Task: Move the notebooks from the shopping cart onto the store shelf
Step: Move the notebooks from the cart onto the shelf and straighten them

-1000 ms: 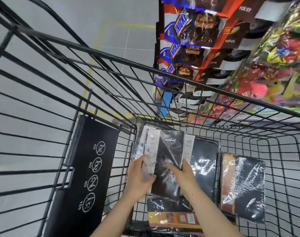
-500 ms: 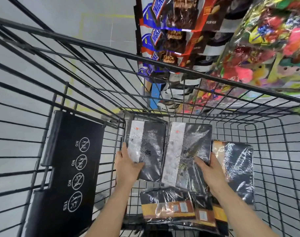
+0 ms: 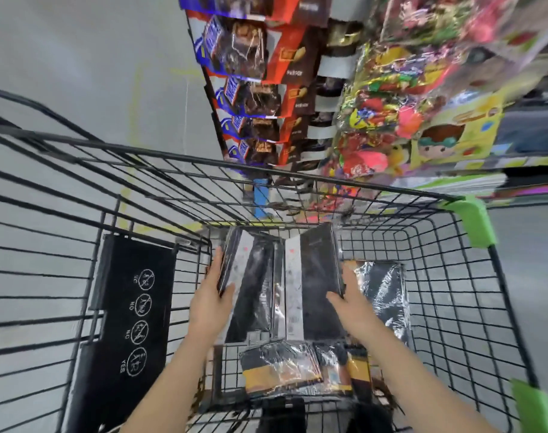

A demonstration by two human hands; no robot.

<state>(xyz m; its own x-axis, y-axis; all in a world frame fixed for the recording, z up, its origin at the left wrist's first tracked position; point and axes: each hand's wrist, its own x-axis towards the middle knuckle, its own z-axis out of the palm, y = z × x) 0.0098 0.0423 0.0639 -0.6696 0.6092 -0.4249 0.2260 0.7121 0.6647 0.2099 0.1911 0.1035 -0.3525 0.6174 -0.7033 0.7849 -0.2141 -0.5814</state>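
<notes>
The black wire shopping cart (image 3: pixel 454 307) sits right up against a store shelf (image 3: pixel 454 179) crowded with goods, and both of the person's bare arms reach down into its basket. The left hand (image 3: pixel 210 295) grips a wrapped black notebook with a white strip (image 3: pixel 250 285) along its left edge, thumb over the cover and fingers behind, holding it tilted up off the cart floor. The right hand (image 3: pixel 350 295) holds a second black notebook (image 3: pixel 316 276) the same way by its right edge, thumb on the front; the 2 notebooks stand side by side, nearly touching along their inner edges, both still inside the basket. Just beside the right hand, a shrink-wrapped black and orange notebook (image 3: pixel 382 292) lies flat on the wire floor toward the right wall. Nearer the person, below the 2 raised ones, more wrapped notebooks (image 3: pixel 294 370) with yellow and orange bands lie overlapping in a loose heap on the bottom. A black folded seat flap (image 3: pixel 132 314) with 4 round pictograms and the words NO and YES hangs on the cart's left inner side. Green plastic corner guards (image 3: pixel 472 223) cap the right rim. Above the cart's far edge, the rack holds rows of chocolate bar bags (image 3: pixel 250 98) and, to their right, colourful candy bags (image 3: pixel 388 120), blurred.
</notes>
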